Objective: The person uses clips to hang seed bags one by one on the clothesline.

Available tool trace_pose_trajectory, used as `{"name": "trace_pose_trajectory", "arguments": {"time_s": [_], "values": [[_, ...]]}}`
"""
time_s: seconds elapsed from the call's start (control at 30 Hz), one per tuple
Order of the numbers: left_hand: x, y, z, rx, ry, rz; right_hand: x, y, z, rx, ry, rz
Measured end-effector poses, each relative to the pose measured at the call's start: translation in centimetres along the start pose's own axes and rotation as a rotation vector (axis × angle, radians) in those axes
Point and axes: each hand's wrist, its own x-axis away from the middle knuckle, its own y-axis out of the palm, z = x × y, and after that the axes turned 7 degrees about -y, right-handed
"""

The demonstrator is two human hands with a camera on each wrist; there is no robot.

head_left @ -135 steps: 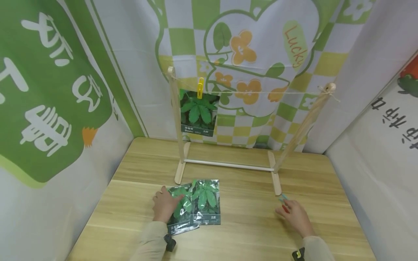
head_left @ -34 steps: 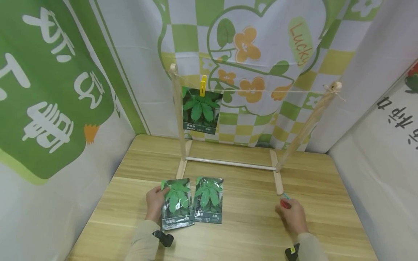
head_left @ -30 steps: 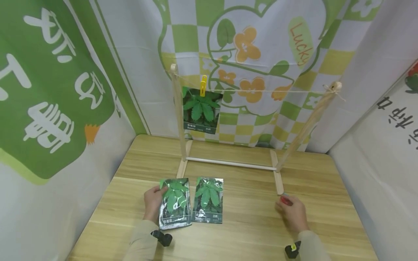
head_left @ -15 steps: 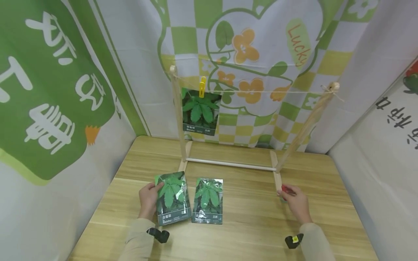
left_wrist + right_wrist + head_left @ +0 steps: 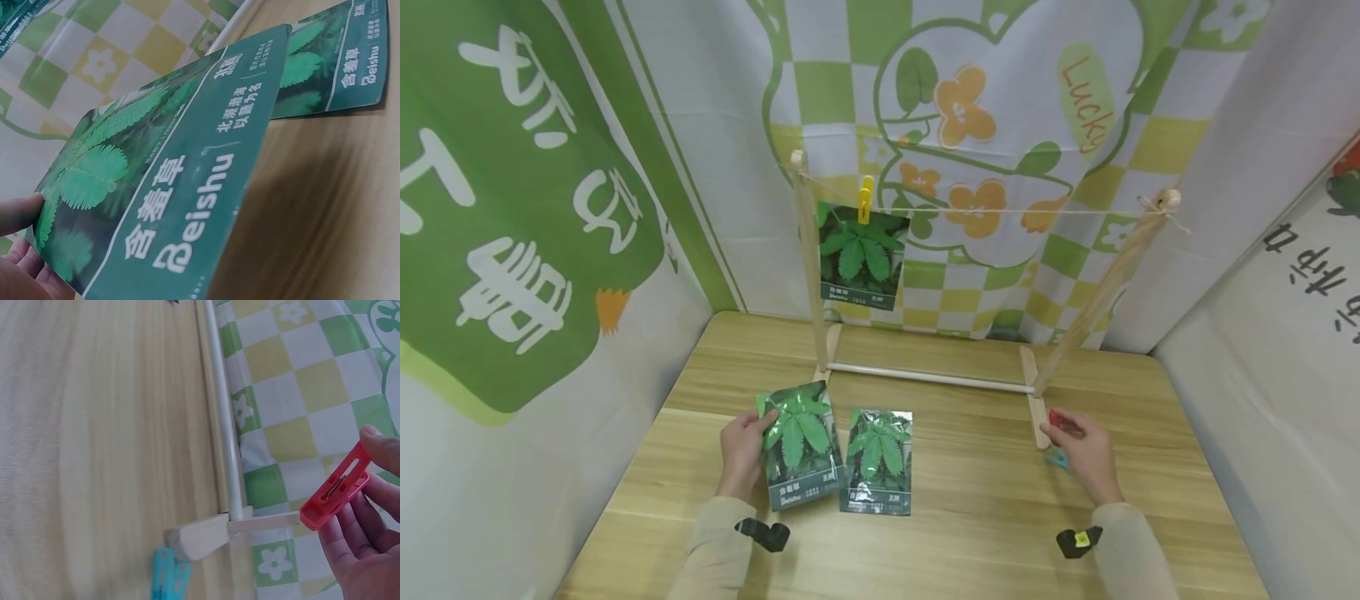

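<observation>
My left hand [image 5: 742, 452] pinches the left edge of a green seed packet [image 5: 169, 181] with a leaf picture, thumb on its front. In the left wrist view the packet is tilted, its lower part over the table. A second seed packet [image 5: 877, 461] lies flat just to its right. My right hand [image 5: 1086, 454] holds a red clothespin [image 5: 334, 490] between thumb and fingers, beside the rack's right foot. Below it on the table lies a blue clothespin [image 5: 164, 575]. A third packet [image 5: 861, 258] hangs from the string under a yellow clothespin [image 5: 865, 200].
A wooden rack stands at the back, with a left post [image 5: 809, 275], a right post [image 5: 1097, 300] and a white crossbar [image 5: 928, 379]. A thin string [image 5: 1000, 211] runs between the post tops. A printed curtain [image 5: 820, 92] hangs behind the wooden table [image 5: 970, 533].
My left hand has picked up the left packet, which lay partly under the other one, and tilted it up. My right hand has lifted the red clothespin away from the blue one.
</observation>
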Motion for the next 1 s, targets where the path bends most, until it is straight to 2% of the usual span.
{"name": "trace_pose_trajectory", "arguments": {"time_s": [0.23, 0.53, 0.77, 1.0], "values": [[0.1, 0.0, 0.7, -0.033, 0.024, 0.022, -0.5, -0.1, -1.1, 0.008, -0.018, 0.007], [0.4, 0.6, 1.6, 0.001, 0.039, -0.025, -1.3, -0.1, -2.8, -0.057, -0.080, 0.022], [0.9, 0.8, 2.5, -0.012, 0.060, -0.016, -1.9, -0.3, -4.1, -0.078, -0.122, 0.009], [1.2, 0.9, 3.9, -0.004, 0.097, -0.018, -2.5, -0.7, -5.2, -0.057, -0.167, 0.041]]}}
